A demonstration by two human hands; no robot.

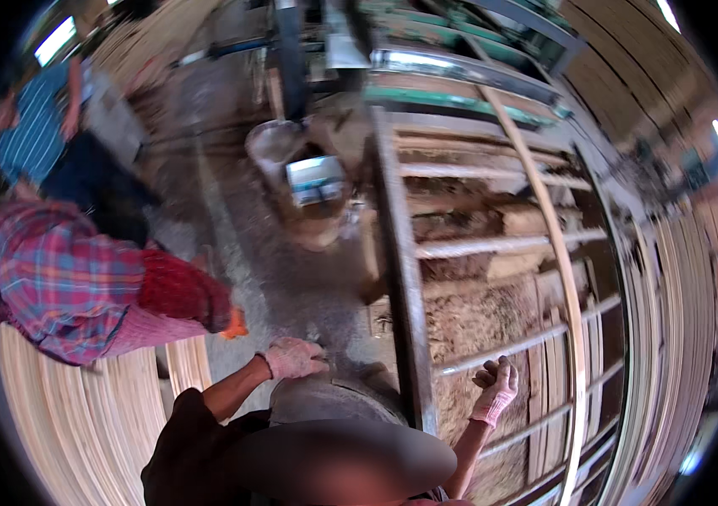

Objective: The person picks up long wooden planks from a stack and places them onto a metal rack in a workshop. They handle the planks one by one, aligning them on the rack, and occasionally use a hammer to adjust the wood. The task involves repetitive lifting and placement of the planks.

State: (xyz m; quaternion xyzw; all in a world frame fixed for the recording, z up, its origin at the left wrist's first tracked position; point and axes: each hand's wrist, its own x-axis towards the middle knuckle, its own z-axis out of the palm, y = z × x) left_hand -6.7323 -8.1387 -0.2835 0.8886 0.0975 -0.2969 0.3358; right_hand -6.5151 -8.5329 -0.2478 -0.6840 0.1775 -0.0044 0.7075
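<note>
My left hand [293, 357], in a pale pink knit glove, is held out in front of my body over the floor. Its fingers are stretched forward and nothing shows in them. My right hand [496, 391], gloved in pink with a greyish palm side, is raised over the roller frame [410, 278]. Its fingers are loosely bent and apart, with nothing between them. To its right, one long pale wood strip [563, 270] lies lengthwise across the metal rollers [502, 244], apart from the hand. Blur softens finger detail.
Stacked boards [80, 413] lie at the left and more long boards [671, 337] at the right. A person in a plaid shirt [72, 270] stands close on my left, another in a striped shirt [34, 126] behind. Sawdust [477, 329] and scraps lie beneath the rollers. A green machine [452, 93] stands beyond.
</note>
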